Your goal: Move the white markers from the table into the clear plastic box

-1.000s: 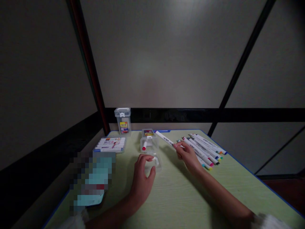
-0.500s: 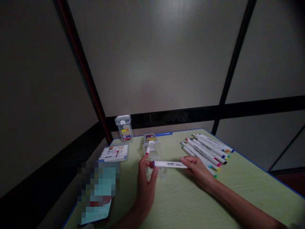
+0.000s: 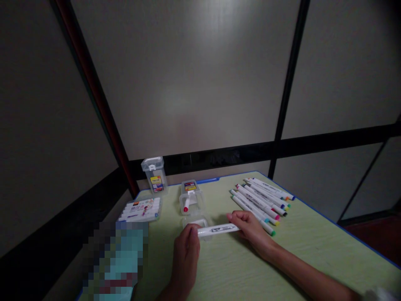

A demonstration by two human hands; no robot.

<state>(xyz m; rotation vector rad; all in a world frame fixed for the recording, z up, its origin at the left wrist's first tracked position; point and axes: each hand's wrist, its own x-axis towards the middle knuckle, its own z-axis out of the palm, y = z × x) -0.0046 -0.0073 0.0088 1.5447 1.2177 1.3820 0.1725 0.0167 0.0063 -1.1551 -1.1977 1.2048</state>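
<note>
A white marker (image 3: 218, 229) with dark print is held level between both hands above the table. My left hand (image 3: 187, 246) is closed round its left end, and the purple tip seen there before is hidden by the fingers. My right hand (image 3: 252, 232) pinches the other end with thumb and fingers. Just beyond the hands lies a clear plastic box (image 3: 200, 200) with its lid (image 3: 189, 219) swung open toward me. Inside the box rests a red-ended marker (image 3: 187, 202). Several white markers (image 3: 258, 202) with coloured ends lie in a pile right of my right hand.
At the back left stands a closed clear container (image 3: 156, 177) with a yellow label. In front of it lies a flat case of white pens (image 3: 142, 209). A pixelated teal item (image 3: 122, 259) is at the left edge. A blue strip (image 3: 208, 180) lies along the back edge.
My left hand has closed over the marker's purple end, which it was only reaching toward before. The whole view has shifted a little, so things appear further left.
</note>
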